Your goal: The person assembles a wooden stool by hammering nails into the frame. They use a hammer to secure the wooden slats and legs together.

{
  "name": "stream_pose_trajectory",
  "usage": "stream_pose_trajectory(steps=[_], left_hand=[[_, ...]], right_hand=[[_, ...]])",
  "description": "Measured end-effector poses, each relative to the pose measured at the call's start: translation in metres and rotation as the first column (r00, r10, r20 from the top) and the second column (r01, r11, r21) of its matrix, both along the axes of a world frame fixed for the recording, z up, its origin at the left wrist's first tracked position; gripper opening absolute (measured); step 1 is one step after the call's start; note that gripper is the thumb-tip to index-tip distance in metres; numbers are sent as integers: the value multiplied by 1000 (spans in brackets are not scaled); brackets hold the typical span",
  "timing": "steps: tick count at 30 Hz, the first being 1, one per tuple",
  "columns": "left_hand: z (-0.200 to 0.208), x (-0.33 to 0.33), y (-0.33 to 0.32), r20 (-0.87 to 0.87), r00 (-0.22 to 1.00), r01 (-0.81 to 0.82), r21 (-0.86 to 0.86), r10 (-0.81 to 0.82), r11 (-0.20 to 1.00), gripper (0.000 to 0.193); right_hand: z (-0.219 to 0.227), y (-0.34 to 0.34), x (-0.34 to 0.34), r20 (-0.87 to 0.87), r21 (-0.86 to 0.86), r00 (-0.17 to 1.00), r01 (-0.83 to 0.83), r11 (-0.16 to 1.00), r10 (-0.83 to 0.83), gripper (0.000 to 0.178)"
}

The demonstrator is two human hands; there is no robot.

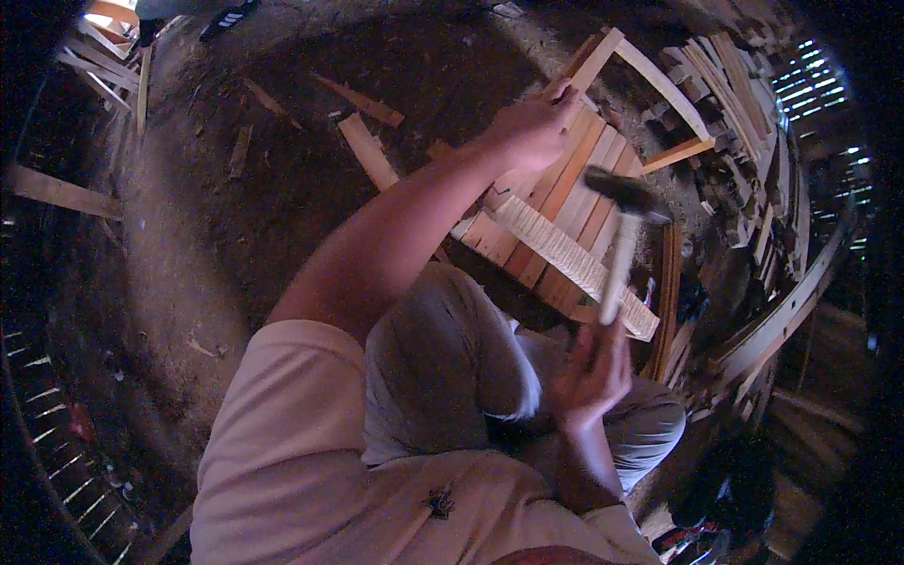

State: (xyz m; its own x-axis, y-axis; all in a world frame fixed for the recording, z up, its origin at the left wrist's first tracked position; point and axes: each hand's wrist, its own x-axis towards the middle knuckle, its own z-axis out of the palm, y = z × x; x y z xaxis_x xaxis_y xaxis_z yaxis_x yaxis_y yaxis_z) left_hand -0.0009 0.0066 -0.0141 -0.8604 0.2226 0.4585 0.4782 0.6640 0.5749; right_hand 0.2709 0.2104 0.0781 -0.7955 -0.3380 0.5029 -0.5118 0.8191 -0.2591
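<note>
My right hand (593, 377) is closed round the pale handle of a hammer (619, 268). Its dark head, a little blurred, is raised above a slatted wooden panel (574, 165) in front of my knees. Across the panel's near part lies a rough-sawn pale strip of wood (556, 245). At the panel's far side, my left hand (537, 130) grips a wooden bar (595, 61) that joins a curved wooden piece (664, 85) at a corner. The left fingertips are partly hidden behind the bar.
Stacked wood offcuts (734, 104) lie to the far right, with a long curved board (786, 320) nearer. Loose wood strips (363, 99) are scattered on the dirt floor, one plank (367, 151) just left of the panel. Another person's shoe (226, 19) shows at top left.
</note>
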Motion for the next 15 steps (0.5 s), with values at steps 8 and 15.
stream_pose_trajectory(steps=[8,15], left_hand=[[2,5,0,36,999,8,33,-9,999,69],[2,4,-4,25,999,21,18,-21,1000,65]], right_hand=[[13,-4,8,54,-183,973,231,956,-225,33],[11,2,-5,8,-34,996,84,996,-84,39]])
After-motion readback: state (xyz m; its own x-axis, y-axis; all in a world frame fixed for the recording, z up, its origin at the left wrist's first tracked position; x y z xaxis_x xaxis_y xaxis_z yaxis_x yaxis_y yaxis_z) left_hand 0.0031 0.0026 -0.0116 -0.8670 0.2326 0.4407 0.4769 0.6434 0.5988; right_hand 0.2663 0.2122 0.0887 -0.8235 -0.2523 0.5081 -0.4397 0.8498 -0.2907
